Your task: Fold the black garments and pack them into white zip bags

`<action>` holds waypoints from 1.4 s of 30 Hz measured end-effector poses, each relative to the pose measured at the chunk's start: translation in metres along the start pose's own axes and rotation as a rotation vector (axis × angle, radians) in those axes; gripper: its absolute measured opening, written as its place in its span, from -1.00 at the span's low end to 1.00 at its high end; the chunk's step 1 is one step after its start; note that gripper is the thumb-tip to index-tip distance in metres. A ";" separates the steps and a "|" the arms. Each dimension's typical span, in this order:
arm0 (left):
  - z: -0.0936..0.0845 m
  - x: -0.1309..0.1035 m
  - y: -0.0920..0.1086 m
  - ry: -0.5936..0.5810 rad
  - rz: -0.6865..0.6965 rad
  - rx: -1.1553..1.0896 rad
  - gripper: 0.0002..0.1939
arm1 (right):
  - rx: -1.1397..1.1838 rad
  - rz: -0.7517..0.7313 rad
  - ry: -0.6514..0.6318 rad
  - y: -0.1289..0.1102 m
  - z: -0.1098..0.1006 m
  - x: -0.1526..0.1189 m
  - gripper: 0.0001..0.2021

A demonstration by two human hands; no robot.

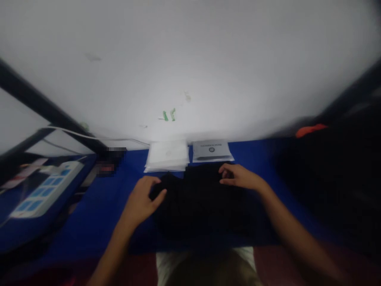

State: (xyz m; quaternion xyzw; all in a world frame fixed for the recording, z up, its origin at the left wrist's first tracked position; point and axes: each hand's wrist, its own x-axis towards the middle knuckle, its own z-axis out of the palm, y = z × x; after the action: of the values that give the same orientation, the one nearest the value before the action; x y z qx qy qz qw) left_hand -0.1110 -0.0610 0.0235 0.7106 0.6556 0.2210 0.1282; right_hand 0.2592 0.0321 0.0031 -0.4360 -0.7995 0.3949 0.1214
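A black garment (pixel 205 206), folded into a dark block, lies on the blue table in front of me; its details are lost in the dim light. My left hand (pixel 144 200) is at its left edge, thumb and forefinger apart with black fabric showing between them. At the upper right part of the cloth is my right hand (pixel 239 176), its fingers bent and spread from the thumb. Just beyond the garment lie a stack of white plastic bags (pixel 167 155) and a grey printed packet (pixel 212 150) in clear plastic.
A white power strip (pixel 49 188) with blue sockets lies at the left, near a black metal frame (pixel 47 105). A white cable (pixel 89 136) runs along the pale wall (pixel 223 71). A dark mass (pixel 336 178) with an orange item (pixel 311 130) on it fills the right side.
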 end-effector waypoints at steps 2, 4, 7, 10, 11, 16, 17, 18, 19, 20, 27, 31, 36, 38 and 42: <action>0.006 0.007 0.020 -0.200 0.292 -0.041 -0.60 | -0.079 -0.098 0.060 -0.012 0.007 -0.002 -0.59; 0.014 0.015 0.036 -0.339 0.468 -0.057 -0.56 | -0.130 -0.171 0.000 -0.025 0.014 -0.006 -0.51; 0.024 0.026 0.048 -0.393 0.539 -0.036 -0.72 | -0.205 -0.180 -0.113 -0.037 0.023 -0.010 -0.33; 0.031 0.039 0.048 -0.327 0.459 0.009 -0.83 | -0.296 -0.164 -0.117 -0.039 0.026 -0.012 -0.28; 0.033 0.043 0.047 -0.298 0.411 0.024 -0.81 | -0.315 -0.166 -0.106 -0.039 0.026 -0.012 -0.29; 0.044 0.065 0.039 -0.264 0.200 0.147 -0.72 | -0.356 -0.111 0.023 -0.027 0.012 -0.011 -0.49; 0.047 0.068 0.038 -0.277 0.174 0.185 -0.72 | -0.368 -0.078 0.057 -0.022 0.009 -0.010 -0.55; 0.051 0.070 0.037 -0.291 0.151 0.220 -0.73 | -0.390 -0.036 0.090 -0.018 0.006 -0.008 -0.62; 0.054 0.072 0.037 -0.307 0.132 0.251 -0.73 | -0.421 0.016 0.123 -0.013 0.003 -0.006 -0.67; 0.056 0.072 0.038 -0.317 0.111 0.277 -0.74 | -0.460 0.070 0.156 -0.009 0.001 -0.005 -0.71; 0.054 0.059 0.042 -0.156 0.186 0.238 -0.74 | -0.667 0.167 0.427 0.002 -0.001 0.002 -0.68; 0.043 0.047 0.035 -0.297 0.366 0.024 -0.68 | -0.460 -0.057 0.370 -0.012 0.004 0.000 -0.79; 0.036 0.048 0.028 -0.369 0.426 0.018 -0.77 | -0.239 -0.134 -0.024 -0.019 0.013 -0.002 -0.71; 0.036 0.050 0.028 -0.373 0.469 0.009 -0.80 | -0.225 -0.100 -0.092 -0.015 0.014 -0.002 -0.67; 0.035 0.051 0.029 -0.384 0.490 -0.011 -0.78 | -0.186 -0.040 -0.145 -0.005 0.009 -0.003 -0.66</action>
State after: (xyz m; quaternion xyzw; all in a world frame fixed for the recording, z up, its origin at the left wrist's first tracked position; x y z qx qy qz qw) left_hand -0.0669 -0.0098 0.0139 0.8754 0.4276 0.1103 0.1965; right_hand 0.2534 0.0229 0.0009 -0.3998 -0.8478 0.3471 0.0302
